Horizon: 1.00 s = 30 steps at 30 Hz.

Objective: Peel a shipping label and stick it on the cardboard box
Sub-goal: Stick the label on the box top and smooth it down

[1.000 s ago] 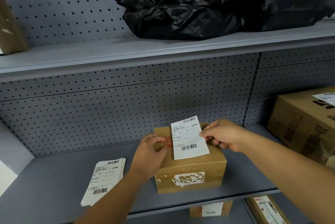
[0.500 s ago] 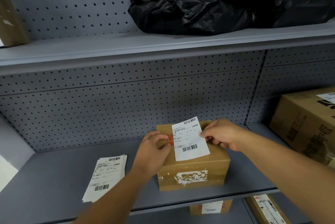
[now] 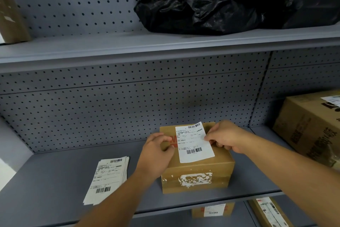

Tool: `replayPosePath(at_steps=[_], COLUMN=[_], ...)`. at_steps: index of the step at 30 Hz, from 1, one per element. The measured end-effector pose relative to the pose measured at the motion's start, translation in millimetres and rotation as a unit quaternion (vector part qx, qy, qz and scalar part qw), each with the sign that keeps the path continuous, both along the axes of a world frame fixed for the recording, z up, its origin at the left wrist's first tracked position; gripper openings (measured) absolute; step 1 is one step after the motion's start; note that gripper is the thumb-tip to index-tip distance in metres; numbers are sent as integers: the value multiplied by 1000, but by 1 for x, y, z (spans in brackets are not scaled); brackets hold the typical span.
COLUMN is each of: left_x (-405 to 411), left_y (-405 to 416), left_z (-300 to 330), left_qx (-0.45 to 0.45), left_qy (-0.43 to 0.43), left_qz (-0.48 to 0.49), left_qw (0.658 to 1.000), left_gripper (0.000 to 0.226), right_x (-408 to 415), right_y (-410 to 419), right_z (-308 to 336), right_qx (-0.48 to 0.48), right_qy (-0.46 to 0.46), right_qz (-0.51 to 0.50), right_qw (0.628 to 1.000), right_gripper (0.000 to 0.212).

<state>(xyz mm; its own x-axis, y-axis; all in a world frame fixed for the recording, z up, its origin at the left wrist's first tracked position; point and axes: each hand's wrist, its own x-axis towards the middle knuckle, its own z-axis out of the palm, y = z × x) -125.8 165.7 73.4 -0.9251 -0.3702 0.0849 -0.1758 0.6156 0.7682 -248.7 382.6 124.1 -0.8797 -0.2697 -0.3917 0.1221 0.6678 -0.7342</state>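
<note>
We see the right hand [image 3: 225, 137] pinching the right edge of the shipping label [image 3: 194, 142], which lies atop the cardboard box [image 3: 196, 169] on the grey shelf [image 3: 55, 186]. The left hand [image 3: 156, 155], fingers curled, presses the box's left top edge, touching the label's left side. Left of that hand lies a label stack [image 3: 108, 179]. Right of the right hand sits a larger carton [image 3: 311, 131]; black bags [image 3: 220, 0] lie overhead.

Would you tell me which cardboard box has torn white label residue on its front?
The small box under both hands; the large box at right shows printed lettering instead.
</note>
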Motion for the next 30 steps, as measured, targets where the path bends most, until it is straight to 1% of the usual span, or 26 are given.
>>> replayPosePath(at_steps=[6, 9, 11, 15, 20, 22, 25, 27, 29, 30], left_x=[-1, -2, -3, -6, -7, -7, -9, -13, -19, -24], left_y=[1, 3, 7, 15, 16, 17, 19, 19, 19, 19], left_z=[5, 7, 8, 11, 12, 14, 17, 17, 18, 19], left_qx=[-34, -41, -48, -83, -94, -116, -175, -191, -183, -179], left_qy=[-9, -6, -9, -30, -49, -53, -48, -36, -17, -9], left_qz=[-7, -5, 0, 3, 4, 4, -1, -20, -50, -66], left_qw=[999, 999, 999, 996, 994, 992, 983, 981, 982, 982], left_gripper=[26, 22, 24, 37, 39, 43, 46, 43, 38, 36], right_x=[8, 11, 11, 13, 13, 10, 6, 4, 1, 1], right_y=[-7, -10, -13, -20, -23, -21, -14, -9, -5, -4], right_z=[9, 15, 17, 21, 21, 19, 16, 12, 6, 3], right_qx=[34, 66, 97, 170, 259, 265, 257, 235, 188, 164], right_qy=[36, 59, 88, 147, 208, 208, 217, 252, 295, 316], right_qz=[12, 25, 41, 81, 119, 127, 126, 136, 154, 167], right_qw=[999, 996, 991, 971, 936, 933, 933, 929, 924, 919], right_gripper=[17, 18, 18, 27, 29, 28, 31, 27, 14, 14])
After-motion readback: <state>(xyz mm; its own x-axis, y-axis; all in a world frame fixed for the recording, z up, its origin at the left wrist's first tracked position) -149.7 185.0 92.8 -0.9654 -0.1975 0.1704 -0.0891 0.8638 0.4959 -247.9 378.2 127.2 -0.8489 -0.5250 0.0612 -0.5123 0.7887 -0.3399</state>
